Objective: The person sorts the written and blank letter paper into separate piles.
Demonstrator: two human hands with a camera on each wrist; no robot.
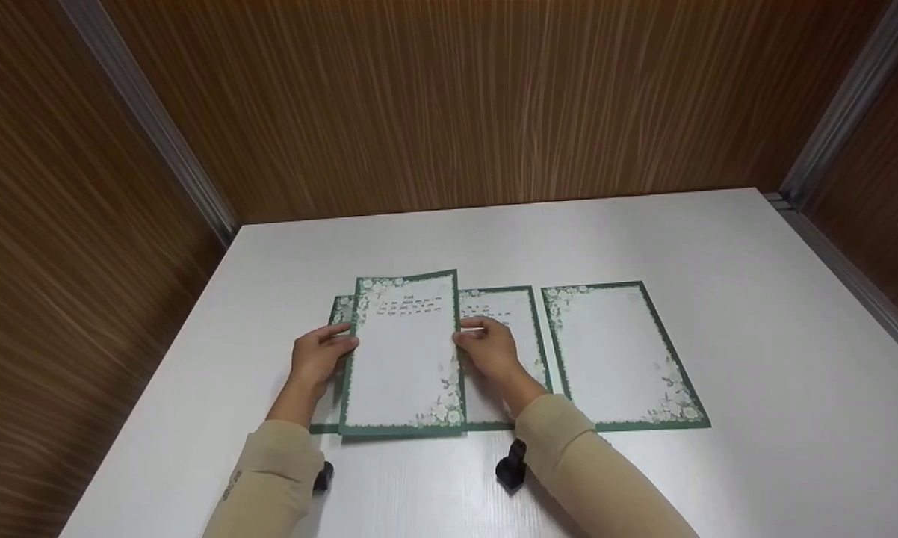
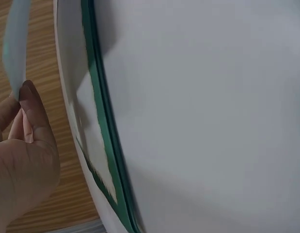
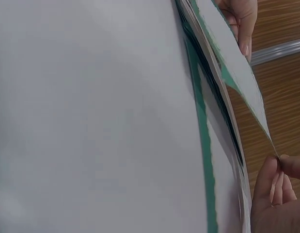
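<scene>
Between both hands is a sheet of paper [image 1: 404, 366] with a green floral border and a few printed or written lines near its top. My left hand [image 1: 318, 357] pinches its left edge between thumb and fingers. On the opposite edge, my right hand [image 1: 491, 350] pinches it the same way. In the right wrist view the held sheet [image 3: 242, 68] is raised off the table and slightly bowed. Below it, partly covered, lie bordered papers; one [image 1: 520, 336] on the right shows lines of text. Another bordered sheet [image 1: 613, 351], without visible text, lies flat farther right.
The white table [image 1: 755, 314] extends on all sides of the papers. Wood-grain panels [image 1: 494, 104] stand behind it and at the sides. Black devices show at the wrists, one [image 1: 510, 471] by the right sleeve.
</scene>
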